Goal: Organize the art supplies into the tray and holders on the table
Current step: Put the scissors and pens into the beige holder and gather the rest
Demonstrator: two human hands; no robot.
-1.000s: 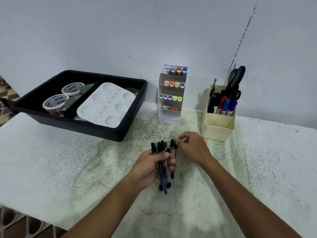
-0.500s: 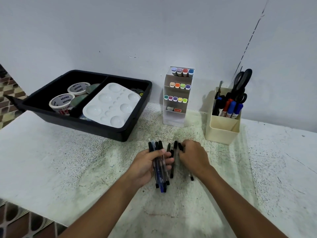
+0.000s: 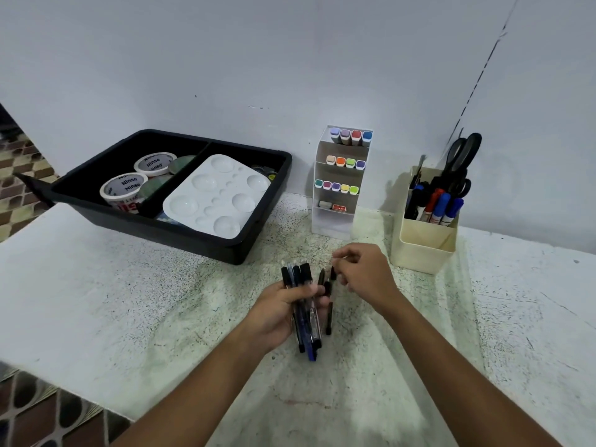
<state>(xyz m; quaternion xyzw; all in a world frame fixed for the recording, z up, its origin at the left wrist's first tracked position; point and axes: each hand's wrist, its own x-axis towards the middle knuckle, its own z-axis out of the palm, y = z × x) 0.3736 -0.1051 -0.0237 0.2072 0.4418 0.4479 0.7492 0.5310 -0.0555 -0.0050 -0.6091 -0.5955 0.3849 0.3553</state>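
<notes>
Speckled tabletop (image 3: 129,301): left hand (image 3: 277,312) grips slim pens (image 3: 304,317); right hand (image 3: 364,272) curled, contents unclear.

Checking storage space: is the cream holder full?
Not full: the cream holder has markers and scissors at its back; its front looks empty.

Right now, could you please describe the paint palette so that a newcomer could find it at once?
Find the black tray at the table's far left by the wall. The paint palette lies tilted in its right compartment. It is the only flat white slab with round wells; the tape rolls beside it are rings.
</notes>
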